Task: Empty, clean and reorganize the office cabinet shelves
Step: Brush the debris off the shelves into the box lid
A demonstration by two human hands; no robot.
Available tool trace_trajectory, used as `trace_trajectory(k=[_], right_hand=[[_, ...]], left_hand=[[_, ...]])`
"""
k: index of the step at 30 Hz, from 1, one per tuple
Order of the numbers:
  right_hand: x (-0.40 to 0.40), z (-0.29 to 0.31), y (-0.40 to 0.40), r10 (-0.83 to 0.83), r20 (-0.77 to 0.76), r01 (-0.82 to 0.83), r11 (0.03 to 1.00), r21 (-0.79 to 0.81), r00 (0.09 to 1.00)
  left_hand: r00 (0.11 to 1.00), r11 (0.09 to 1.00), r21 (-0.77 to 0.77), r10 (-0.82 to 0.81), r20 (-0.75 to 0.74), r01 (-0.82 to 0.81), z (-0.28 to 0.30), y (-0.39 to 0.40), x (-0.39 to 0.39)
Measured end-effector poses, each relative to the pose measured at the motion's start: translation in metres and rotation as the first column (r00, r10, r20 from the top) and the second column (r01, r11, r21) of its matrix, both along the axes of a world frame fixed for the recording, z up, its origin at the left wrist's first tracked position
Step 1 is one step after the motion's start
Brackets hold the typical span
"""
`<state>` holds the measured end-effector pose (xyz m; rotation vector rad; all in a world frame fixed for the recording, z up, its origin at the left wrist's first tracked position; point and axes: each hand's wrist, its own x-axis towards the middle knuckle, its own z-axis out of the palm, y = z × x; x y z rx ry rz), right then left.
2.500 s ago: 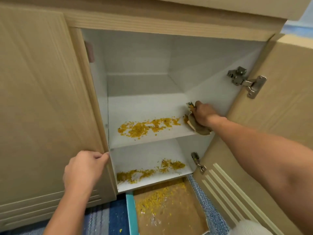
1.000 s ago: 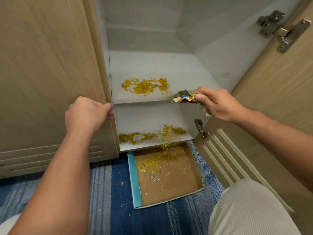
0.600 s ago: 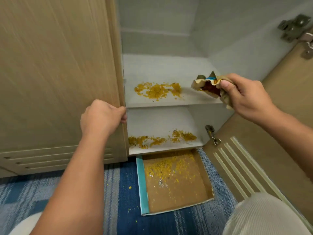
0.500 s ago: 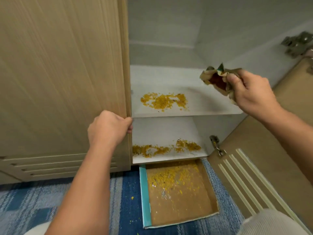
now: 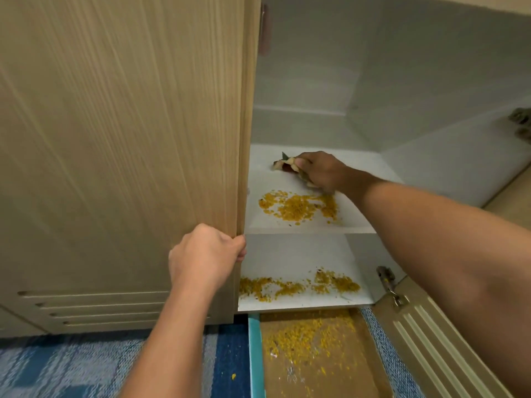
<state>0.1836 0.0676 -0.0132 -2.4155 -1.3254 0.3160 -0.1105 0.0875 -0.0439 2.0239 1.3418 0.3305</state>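
Your left hand (image 5: pixel 205 255) curls round the edge of the cabinet panel (image 5: pixel 120 156), arm rising from below. Your right arm reaches over the upper shelf (image 5: pixel 370 168); your right hand (image 5: pixel 320 170), knuckles up, grips a crumpled cloth (image 5: pixel 287 165) pressed to the shelf. Yellow debris (image 5: pixel 298 208) lies just nearer you than that grip.

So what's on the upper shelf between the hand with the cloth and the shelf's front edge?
In the head view, a patch of yellow crumbs lies between the right hand and the upper shelf edge.
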Motion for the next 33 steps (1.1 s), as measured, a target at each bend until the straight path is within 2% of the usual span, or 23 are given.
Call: trace_trajectory(k=[5,12,33], right_hand=[[-0.026,0.011,0.026,0.252,-0.061,-0.258,0.961,-0.102,0.966],[-0.040,0.021,0.013,0.393,-0.160,-0.421,0.878,-0.227,0.905],[-0.046,0.037,-0.072,0.446,-0.128,-0.461,0.815,-0.352,0.886]], left_hand=[[1.000,1.000,-0.006,-0.006,0.008,0.006,-0.001,0.000,-0.002],[1.000,1.000,-0.002,0.011,0.027,-0.011,-0.002,-0.001,-0.001],[0.999,1.000,0.001,0.017,0.049,-0.017,-0.002,0.000,-0.001]])
